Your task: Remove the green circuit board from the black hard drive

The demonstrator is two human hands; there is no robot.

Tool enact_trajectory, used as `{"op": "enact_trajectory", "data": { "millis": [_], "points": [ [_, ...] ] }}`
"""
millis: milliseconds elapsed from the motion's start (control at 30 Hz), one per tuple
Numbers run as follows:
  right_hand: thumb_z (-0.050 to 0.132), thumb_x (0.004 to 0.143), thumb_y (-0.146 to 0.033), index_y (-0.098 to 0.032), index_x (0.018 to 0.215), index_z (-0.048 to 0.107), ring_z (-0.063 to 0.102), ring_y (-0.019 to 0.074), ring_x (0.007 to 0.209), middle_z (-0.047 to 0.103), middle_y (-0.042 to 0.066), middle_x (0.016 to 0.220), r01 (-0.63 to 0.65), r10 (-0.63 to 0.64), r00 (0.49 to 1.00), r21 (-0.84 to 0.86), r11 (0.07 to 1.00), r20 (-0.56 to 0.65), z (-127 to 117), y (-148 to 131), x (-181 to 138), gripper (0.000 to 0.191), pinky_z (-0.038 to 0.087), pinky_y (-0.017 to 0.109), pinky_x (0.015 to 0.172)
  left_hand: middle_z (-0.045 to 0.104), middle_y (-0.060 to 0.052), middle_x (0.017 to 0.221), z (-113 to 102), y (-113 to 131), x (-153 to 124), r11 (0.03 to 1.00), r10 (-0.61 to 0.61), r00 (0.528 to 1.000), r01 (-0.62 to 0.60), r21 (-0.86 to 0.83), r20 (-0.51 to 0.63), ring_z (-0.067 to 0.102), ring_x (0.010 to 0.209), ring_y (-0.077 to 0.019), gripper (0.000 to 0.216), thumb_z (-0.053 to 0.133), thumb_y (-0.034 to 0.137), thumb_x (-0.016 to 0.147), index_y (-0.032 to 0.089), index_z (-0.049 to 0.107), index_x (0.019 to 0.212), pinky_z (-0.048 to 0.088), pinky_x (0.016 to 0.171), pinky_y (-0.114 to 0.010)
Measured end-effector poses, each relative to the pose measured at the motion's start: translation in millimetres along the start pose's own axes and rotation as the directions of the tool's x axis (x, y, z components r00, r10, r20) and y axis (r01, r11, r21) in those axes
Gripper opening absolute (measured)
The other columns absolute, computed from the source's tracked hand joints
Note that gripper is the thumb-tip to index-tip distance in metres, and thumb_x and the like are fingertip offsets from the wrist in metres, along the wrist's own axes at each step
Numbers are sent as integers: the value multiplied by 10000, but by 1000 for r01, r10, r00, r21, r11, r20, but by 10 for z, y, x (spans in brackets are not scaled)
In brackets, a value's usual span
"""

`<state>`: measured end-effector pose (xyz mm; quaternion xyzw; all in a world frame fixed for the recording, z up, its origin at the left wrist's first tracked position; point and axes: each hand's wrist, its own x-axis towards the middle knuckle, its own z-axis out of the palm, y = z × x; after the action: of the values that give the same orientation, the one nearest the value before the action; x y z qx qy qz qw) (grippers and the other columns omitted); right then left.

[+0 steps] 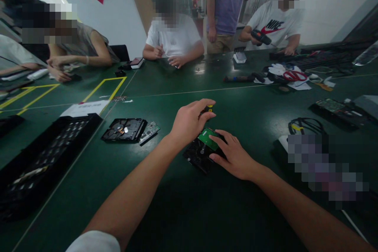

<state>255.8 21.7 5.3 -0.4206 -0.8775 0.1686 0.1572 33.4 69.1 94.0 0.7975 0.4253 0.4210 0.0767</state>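
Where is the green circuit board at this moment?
In the head view, the green circuit board is just below and right of centre, on the black hard drive, between the left hand and right hand.

L hand [191,120]: pinch grip | R hand [235,156]: palm dn, fgrs sprd

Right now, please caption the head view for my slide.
Right hand on black hard drive with green circuit board; left hand holding small, partly yellow object.
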Motion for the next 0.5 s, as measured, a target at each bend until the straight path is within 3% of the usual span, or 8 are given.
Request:
{"op": "enact_trajectory", "data": {
  "millis": [267,500],
  "points": [
    [454,1027,-638,-264,1556,431,348,387,1505,355,170,1632,-7,7,1000,4,1000,14,-15,-10,3,648,350,629,1188,767,-39,1044,9,-40,-6,999,-35,999,36,30,-31,726,890,-190,284,736,246,938,244,685,1218,578,823,-314],
    [457,1032,-620,-235,1547,443,350,381,1507,378,190,1615,22,-22,1000,-13,1000,-2,7,9,6,643,341,615,1197,768,-25,1144,-43,-39,10,999,-28,999,29,-19,29,732,953,-170,314,647,141,973,243,669,1269,570,895,-296]
  ]
}}
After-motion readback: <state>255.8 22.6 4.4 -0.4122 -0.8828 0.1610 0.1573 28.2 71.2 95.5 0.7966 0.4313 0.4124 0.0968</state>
